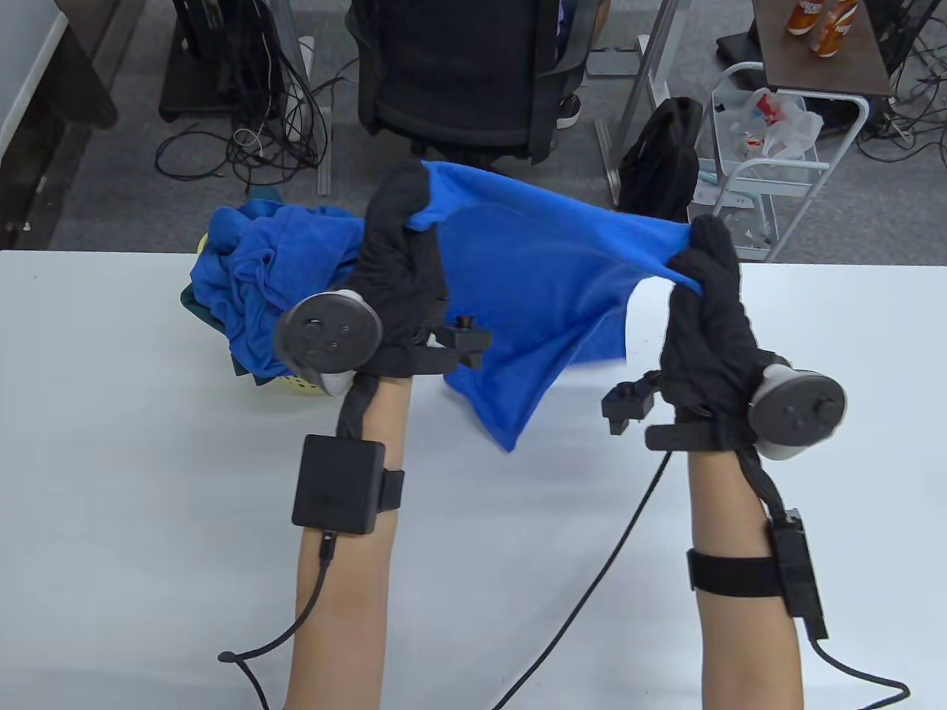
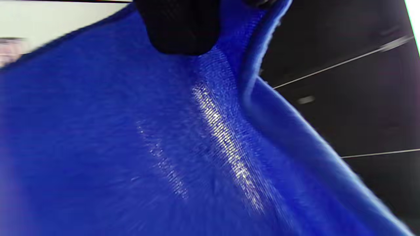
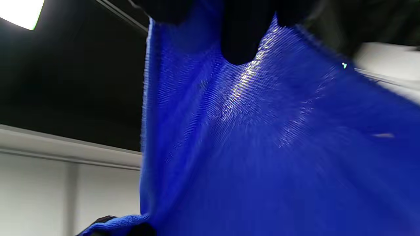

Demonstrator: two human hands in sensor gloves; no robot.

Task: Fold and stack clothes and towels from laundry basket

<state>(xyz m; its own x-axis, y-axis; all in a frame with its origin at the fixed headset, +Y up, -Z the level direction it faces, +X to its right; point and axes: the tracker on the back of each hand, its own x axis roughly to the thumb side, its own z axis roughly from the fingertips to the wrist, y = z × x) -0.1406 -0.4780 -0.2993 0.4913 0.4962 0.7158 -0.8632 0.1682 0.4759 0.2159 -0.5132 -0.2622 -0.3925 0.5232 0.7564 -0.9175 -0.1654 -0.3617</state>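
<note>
A bright blue towel [image 1: 540, 296] hangs stretched in the air above the white table [image 1: 148, 481]. My left hand [image 1: 399, 214] grips its left top corner and my right hand [image 1: 706, 259] grips its right top corner. The towel's lower edge hangs down to a point near the table's middle. It fills the left wrist view [image 2: 164, 147] and the right wrist view [image 3: 279, 157], with gloved fingertips [image 2: 183, 29] pressed on the cloth. A yellow laundry basket [image 1: 300, 384] at the table's far left holds a heap of blue cloth [image 1: 274, 296], mostly covering it.
Behind the table stand a black office chair [image 1: 459, 74], a black bag [image 1: 658, 159] and a white wire cart [image 1: 769, 170]. Cables run from both forearms across the table's front.
</note>
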